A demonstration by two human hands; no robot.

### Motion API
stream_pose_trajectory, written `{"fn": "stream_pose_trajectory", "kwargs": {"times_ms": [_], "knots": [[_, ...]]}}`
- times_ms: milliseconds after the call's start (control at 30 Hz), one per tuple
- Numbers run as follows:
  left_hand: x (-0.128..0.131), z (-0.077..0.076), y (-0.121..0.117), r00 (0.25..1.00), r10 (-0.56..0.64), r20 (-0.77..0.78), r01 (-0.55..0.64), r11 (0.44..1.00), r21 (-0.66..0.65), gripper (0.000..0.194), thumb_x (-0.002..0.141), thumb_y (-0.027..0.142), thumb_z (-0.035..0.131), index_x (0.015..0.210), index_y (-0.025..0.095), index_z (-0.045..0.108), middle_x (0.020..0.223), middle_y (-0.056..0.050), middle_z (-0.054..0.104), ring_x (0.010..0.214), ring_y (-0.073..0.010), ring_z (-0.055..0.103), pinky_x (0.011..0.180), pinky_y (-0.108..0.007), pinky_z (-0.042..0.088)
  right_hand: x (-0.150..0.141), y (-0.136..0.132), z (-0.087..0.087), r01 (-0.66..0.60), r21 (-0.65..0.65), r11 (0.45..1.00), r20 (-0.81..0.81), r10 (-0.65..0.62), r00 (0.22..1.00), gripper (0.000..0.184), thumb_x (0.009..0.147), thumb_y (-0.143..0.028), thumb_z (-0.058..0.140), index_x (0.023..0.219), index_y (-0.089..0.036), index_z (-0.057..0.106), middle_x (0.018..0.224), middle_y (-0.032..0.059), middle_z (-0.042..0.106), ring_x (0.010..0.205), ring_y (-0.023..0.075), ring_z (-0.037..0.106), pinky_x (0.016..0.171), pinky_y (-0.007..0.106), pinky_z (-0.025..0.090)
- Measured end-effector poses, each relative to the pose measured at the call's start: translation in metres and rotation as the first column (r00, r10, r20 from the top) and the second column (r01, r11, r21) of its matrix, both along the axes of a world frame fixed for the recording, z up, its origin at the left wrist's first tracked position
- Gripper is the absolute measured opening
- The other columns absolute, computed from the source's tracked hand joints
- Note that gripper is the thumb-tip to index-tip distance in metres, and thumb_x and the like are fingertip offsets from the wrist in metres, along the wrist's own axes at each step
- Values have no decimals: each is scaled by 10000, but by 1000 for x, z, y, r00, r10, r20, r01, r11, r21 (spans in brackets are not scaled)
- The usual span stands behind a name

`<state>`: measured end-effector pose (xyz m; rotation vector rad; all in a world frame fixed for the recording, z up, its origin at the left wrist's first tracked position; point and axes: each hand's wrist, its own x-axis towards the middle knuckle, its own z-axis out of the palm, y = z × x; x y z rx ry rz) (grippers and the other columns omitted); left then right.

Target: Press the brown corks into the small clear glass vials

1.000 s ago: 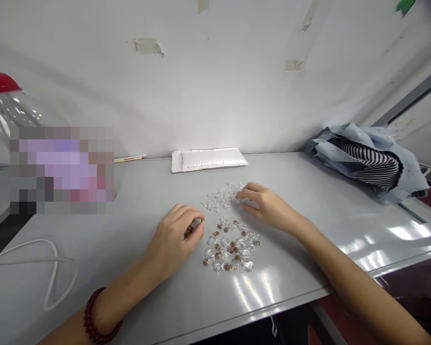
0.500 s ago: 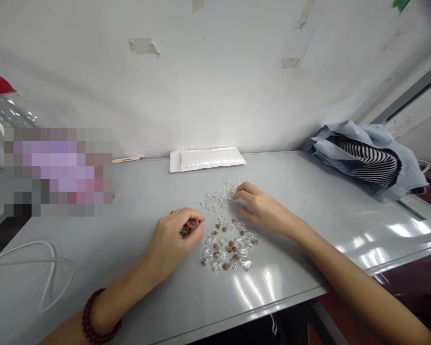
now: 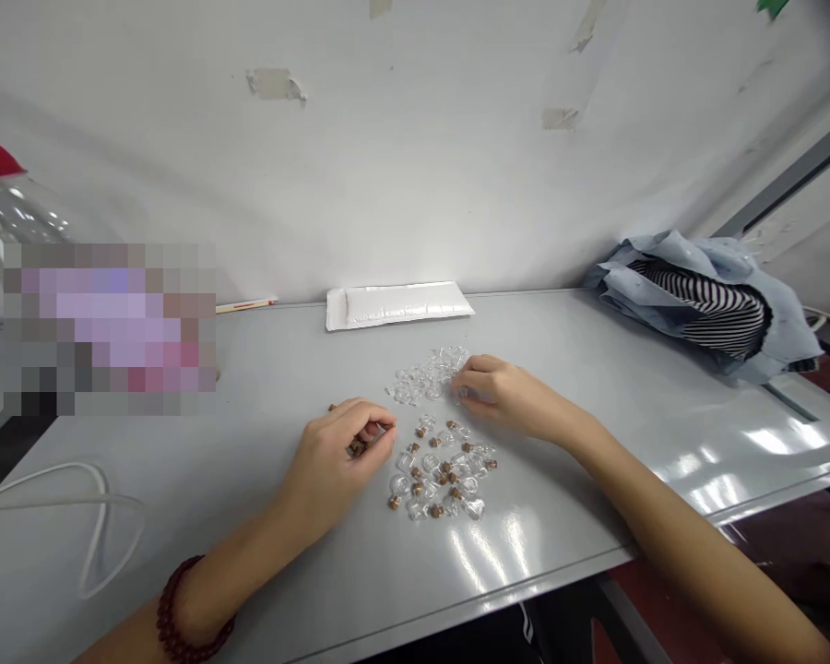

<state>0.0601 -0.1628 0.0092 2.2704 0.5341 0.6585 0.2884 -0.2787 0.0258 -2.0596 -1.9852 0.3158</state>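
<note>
Left wrist: a red bead bracelet wraps it, right at the front of the shot.
Left hand: there it is, the left hand curled tight, fingertips pinching a little clump of cork stoppers; one loose stopper sits just beside it on the desk.
Right hand: the right hand reaches out, fingers curved down onto the clear vials; can't tell if it's pinching one.
Middle of the desk: corked mini glass bottles lie scattered between the hands, stoppers mixed among them.
Just beyond: a heap of clear glass vials, right under those right-hand fingers.
Near left: a white cable loops on the desk.
Back edge: a white padded envelope against the wall, a thin stick beside it.
Far right: a bundled blue-and-striped garment.
Far left: a red-capped plastic bottle.
</note>
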Motion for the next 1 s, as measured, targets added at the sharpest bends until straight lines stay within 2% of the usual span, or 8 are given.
{"fn": "stream_pose_trajectory", "kwargs": {"times_ms": [100, 200, 367, 467, 567, 733, 867, 1000], "knots": [[2, -1, 2, 1000, -20, 22, 20, 1000, 2, 100, 844, 168, 571, 809, 207, 657, 764, 21, 670, 646, -105, 596, 594, -211, 478, -3, 1, 1, 18, -53, 998, -68, -22, 997, 214, 785, -113, 526, 953, -151, 652, 876, 53, 589, 642, 124, 520, 608, 266, 424], [3, -2, 2, 999, -19, 37, 19, 1000, 7, 78, 834, 158, 606, 811, 211, 658, 750, 32, 674, 631, -96, 596, 583, -198, 473, -5, 2, -1, 10, -68, 998, -137, -19, 990, 172, 733, -98, 529, 857, -148, 636, 733, 12, 562, 576, 104, 462, 548, 243, 382], [4, -3, -4, 998, -16, 56, 17, 1000, -16, 69, 789, 165, 691, 766, 210, 644, 686, 53, 670, 605, -89, 595, 568, -182, 472, -15, 4, 1, 20, 99, 995, -244, 5, 970, 133, 774, -130, 523, 816, -137, 649, 714, 22, 579, 593, 104, 474, 572, 247, 395], [6, -2, -9, 996, -19, 84, 22, 999, -28, 79, 782, 169, 706, 756, 207, 642, 689, 52, 674, 598, -86, 589, 561, -179, 472, -26, 3, 4, -18, 172, 985, -399, 86, 913, 122, 805, -153, 544, 838, -137, 660, 717, 13, 599, 616, 96, 507, 598, 233, 421], [6, -1, -11, 990, -38, 132, 41, 999, -24, 79, 787, 151, 701, 765, 204, 646, 710, 46, 683, 604, -85, 591, 581, -184, 480, -35, 1, 4, -58, 159, 986, -528, 134, 839, 112, 812, -180, 578, 867, -135, 665, 685, -6, 591, 607, 87, 514, 579, 219, 421], [4, 3, -12, 976, -127, 175, 130, 991, -8, 107, 803, 107, 670, 756, 202, 651, 736, 31, 685, 661, -96, 615, 620, -198, 486, -42, -3, 7, -103, 120, 987, -630, 156, 761, 83, 831, -176, 576, 862, -150, 649, 713, -12, 570, 626, 82, 494, 572, 214, 405], [3, 5, -12, 976, -121, 181, 136, 988, -73, 104, 794, 127, 684, 735, 209, 659, 713, 29, 686, 636, -101, 612, 589, -204, 482, -44, -5, 11, -135, 49, 990, -773, 123, 623, 143, 905, -259, 538, 917, -149, 629, 795, 12, 570, 641, 86, 527, 586, 227, 444], [2, 9, -14, 982, -105, 159, 136, 970, -202, 98, 767, 165, 717, 710, 212, 652, 680, 31, 683, 599, -108, 604, 546, -208, 481, -46, -4, 8, -205, -13, 979, -914, 71, 399, 152, 926, -268, 532, 946, -139, 611, 783, 12, 588, 639, 90, 590, 623, 249, 497]]}}
